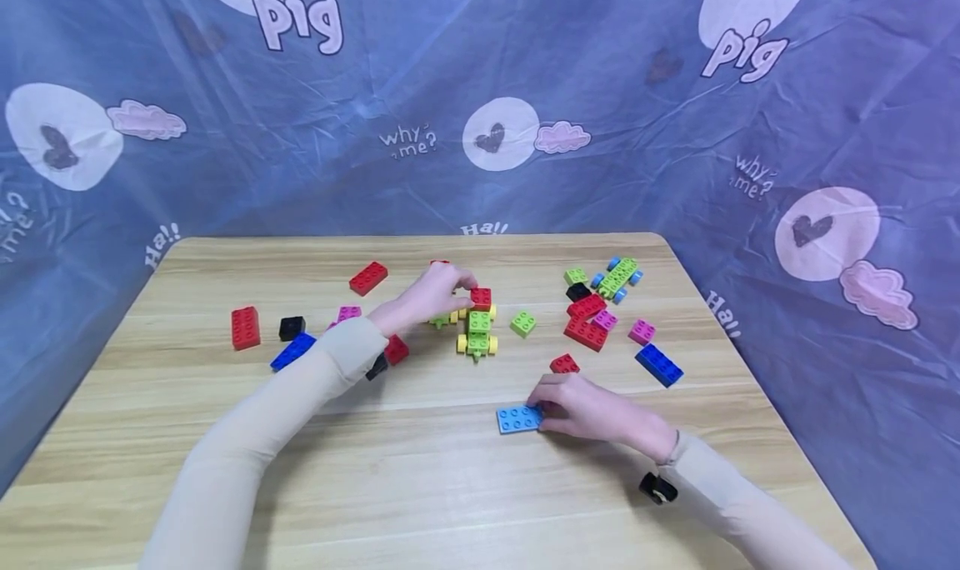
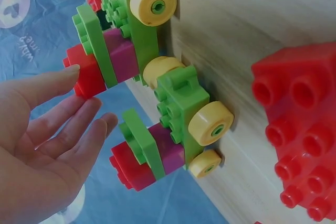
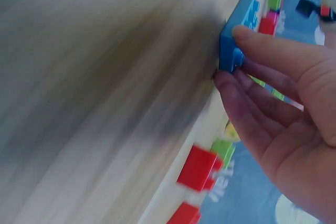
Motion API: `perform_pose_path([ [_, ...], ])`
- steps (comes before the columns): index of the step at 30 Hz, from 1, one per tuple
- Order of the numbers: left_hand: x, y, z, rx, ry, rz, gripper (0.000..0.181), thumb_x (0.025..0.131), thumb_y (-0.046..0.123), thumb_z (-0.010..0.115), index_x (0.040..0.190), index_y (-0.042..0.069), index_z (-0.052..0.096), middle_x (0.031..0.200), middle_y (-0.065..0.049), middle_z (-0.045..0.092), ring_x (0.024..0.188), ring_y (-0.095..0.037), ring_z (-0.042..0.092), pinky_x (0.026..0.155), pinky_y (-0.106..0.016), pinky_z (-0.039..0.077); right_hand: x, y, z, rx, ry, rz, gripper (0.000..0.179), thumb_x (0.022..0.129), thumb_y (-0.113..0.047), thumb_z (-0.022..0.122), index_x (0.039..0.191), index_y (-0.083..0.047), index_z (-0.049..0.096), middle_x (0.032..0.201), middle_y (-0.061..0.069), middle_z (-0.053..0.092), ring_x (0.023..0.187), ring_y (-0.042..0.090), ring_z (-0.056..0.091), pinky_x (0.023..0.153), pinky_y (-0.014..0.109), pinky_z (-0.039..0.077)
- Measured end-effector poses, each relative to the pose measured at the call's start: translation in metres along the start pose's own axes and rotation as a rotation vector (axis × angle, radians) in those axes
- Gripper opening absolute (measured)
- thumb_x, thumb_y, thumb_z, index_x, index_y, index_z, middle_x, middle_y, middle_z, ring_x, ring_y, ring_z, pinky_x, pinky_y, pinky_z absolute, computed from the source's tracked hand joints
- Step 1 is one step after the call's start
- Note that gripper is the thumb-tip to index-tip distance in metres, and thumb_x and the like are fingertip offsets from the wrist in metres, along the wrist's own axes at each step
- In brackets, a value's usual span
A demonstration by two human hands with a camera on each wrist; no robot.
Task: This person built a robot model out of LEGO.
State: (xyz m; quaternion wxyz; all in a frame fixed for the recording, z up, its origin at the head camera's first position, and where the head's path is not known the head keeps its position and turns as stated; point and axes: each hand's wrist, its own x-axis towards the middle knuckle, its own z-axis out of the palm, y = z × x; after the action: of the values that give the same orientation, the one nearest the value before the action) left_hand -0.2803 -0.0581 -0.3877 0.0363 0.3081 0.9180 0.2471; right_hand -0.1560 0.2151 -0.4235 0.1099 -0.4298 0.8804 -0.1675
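Two toy cars built of bricks stand near the middle of the table, with green bases, yellow wheels and red bricks on top. My left hand (image 1: 435, 295) reaches over to the nearer-right toy car (image 1: 478, 327), thumb and fingertips around its red top brick (image 2: 86, 72). The second toy car (image 2: 173, 135) stands close beside it; in the head view the hand hides most of it. At the table's front middle, my right hand (image 1: 581, 405) pinches one end of a flat light blue brick (image 1: 517, 419) between thumb and fingers. That brick's studded face shows in the head view.
Left of the cars lie red bricks (image 1: 244, 327), a black brick (image 1: 292, 328) and a blue brick (image 1: 293, 351). A small green brick (image 1: 523, 323) is beside the cars. Farther right are several red and pink bricks, a blue brick (image 1: 659, 364) and a green blue-wheeled base (image 1: 618, 278).
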Motion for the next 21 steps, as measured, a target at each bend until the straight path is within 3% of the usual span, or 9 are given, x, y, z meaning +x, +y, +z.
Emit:
perform_pose_path([
  [8, 0.013, -0.003, -0.005, 0.006, -0.027, -0.004, 0.032, 0.089, 0.011, 0.072, 0.118, -0.002, 0.068, 0.120, -0.018, 0.071, 0.116, -0.031, 0.067, 0.103, -0.039, 0.054, 0.023, -0.014, 0.004, -0.024, 0.006, 0.004, 0.027, 0.088, -0.018, 0.075, 0.113, -0.009, 0.071, 0.108, 0.003, 0.072, 0.098, 0.011, 0.068, 0.086, 0.025, 0.059],
  [18, 0.026, -0.011, -0.007, 0.009, -0.026, 0.015, 0.031, 0.091, 0.011, 0.070, 0.119, -0.003, 0.068, 0.121, -0.018, 0.071, 0.117, -0.031, 0.066, 0.103, -0.039, 0.053, 0.052, -0.016, 0.008, -0.014, 0.048, -0.031, 0.025, 0.087, -0.015, 0.076, 0.110, -0.005, 0.071, 0.103, 0.006, 0.071, 0.088, 0.012, 0.068, 0.077, 0.018, 0.057],
  [21, 0.028, -0.013, -0.006, 0.022, -0.018, 0.018, 0.030, 0.091, 0.011, 0.070, 0.119, -0.002, 0.068, 0.120, -0.018, 0.071, 0.116, -0.031, 0.066, 0.102, -0.039, 0.054, 0.060, -0.016, 0.008, -0.028, 0.039, -0.030, 0.026, 0.087, -0.016, 0.076, 0.110, -0.006, 0.071, 0.104, 0.006, 0.072, 0.090, 0.012, 0.067, 0.079, 0.019, 0.057],
])
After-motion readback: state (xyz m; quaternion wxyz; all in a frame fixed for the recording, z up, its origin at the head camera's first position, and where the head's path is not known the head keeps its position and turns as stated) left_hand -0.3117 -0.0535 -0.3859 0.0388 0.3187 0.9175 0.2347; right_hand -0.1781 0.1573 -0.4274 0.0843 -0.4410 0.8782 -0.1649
